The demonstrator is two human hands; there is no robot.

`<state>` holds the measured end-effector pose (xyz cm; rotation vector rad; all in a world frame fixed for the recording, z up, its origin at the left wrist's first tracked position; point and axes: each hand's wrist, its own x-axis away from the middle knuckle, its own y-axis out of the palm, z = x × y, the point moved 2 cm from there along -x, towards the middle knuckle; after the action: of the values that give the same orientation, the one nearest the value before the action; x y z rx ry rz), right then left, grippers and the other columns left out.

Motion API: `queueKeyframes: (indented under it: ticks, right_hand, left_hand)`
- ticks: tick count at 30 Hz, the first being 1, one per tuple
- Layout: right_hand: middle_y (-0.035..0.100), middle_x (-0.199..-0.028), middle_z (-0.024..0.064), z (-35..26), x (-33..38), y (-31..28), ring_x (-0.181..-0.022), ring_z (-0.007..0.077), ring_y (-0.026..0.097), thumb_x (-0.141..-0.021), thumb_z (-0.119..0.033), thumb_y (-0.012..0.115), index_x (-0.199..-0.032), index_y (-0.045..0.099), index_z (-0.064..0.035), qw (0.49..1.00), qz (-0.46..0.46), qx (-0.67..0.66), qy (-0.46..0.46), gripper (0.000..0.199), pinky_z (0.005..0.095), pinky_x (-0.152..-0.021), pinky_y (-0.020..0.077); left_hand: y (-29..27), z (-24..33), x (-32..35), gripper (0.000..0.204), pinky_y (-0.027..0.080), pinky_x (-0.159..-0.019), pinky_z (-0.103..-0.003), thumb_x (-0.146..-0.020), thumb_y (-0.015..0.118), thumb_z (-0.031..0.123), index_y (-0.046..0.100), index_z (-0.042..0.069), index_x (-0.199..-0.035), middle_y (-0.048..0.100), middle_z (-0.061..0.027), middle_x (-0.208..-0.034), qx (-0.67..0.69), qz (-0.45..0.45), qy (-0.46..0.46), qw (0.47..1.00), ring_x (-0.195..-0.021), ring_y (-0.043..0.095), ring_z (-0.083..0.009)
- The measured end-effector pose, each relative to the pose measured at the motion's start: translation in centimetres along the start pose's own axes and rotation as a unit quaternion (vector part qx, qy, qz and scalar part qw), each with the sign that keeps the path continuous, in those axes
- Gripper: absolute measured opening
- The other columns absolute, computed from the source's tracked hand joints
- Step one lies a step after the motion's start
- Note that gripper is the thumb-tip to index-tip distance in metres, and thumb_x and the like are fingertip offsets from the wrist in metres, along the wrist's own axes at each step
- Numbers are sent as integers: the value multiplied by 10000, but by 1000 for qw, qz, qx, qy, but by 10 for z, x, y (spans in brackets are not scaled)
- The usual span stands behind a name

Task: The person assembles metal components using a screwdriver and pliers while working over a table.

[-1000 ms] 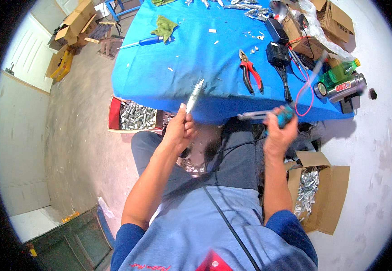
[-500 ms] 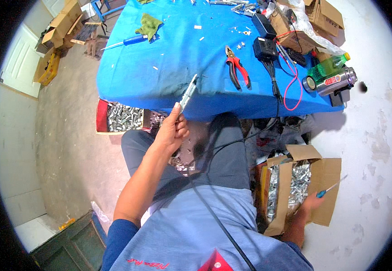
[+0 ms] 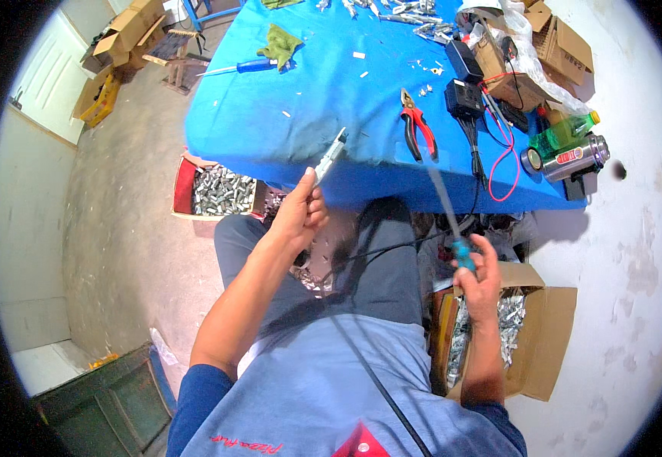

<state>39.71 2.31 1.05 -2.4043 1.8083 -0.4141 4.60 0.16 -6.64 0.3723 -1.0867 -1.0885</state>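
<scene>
My left hand (image 3: 300, 211) pinches a narrow, pale metal part (image 3: 331, 158), perhaps a small mechanism in a grey casing, tilted up at the front edge of the blue-covered table (image 3: 270, 145). In my right hand (image 3: 481, 278) is a screwdriver (image 3: 462, 253) with a teal handle; its shaft points up and is smeared by motion. The hand hovers above the open cardboard box on the right. Red-handled pliers (image 3: 418, 127) lie on the cloth beyond, between the two hands.
Small metal parts fill the cardboard box (image 3: 548, 335) and a red-sided box (image 3: 184, 186) under the table's left. A blue screwdriver (image 3: 247, 66), green cloth (image 3: 280, 46), black adapters (image 3: 464, 97), green bottle (image 3: 563, 135) and steel flask (image 3: 575, 158) lie on the table. A black cable (image 3: 376, 381) crosses my lap.
My right hand has risen from the cardboard box and swung left and up with the screwdriver. My left hand keeps its hold on the metal part. The view has shifted slightly.
</scene>
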Motion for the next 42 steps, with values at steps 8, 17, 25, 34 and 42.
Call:
queueKeyframes:
  ticks: [8,17,25,34,42]
  right_hand:
    - [666,-1165,162,-61,-33,64,-1060,223,646,-863,-126,665,-1215,609,18,965,-130,156,-164,384,326,-934,478]
    - [678,-1044,171,-67,-45,67,-944,332,669,-772,-60,706,-1178,661,-44,916,-114,254,-290,409,374,-827,526]
    - [639,-1053,117,-84,-41,71,-811,283,624,-687,-23,744,-1119,692,-134,816,-89,413,-394,449,377,-706,533]
    - [626,-1051,99,-102,-45,73,-793,241,611,-705,-92,763,-1086,695,-143,753,-101,458,-462,390,329,-616,529]
    - [605,-1033,94,-126,-42,79,-769,231,588,-724,-107,726,-1065,685,-128,717,-126,511,-456,344,322,-593,528]
  left_hand:
    - [-3,3,-7,462,229,-464,-259,-924,602,551,454,178,-695,317,79,-510,-2,10,4,1000,-398,238,-77]
    - [-7,6,-13,458,223,-455,-263,-927,592,557,457,187,-693,315,80,-509,-10,49,-8,999,-397,238,-78]
    - [-6,7,-12,454,228,-461,-258,-920,608,553,459,183,-702,314,80,-515,-19,44,0,999,-402,243,-76]
    - [-5,8,-11,457,229,-459,-257,-917,615,550,458,175,-708,312,77,-515,-22,49,0,999,-400,242,-75]
    - [-6,6,-14,473,235,-453,-258,-919,602,564,447,170,-707,300,72,-521,-48,58,10,997,-408,246,-82]
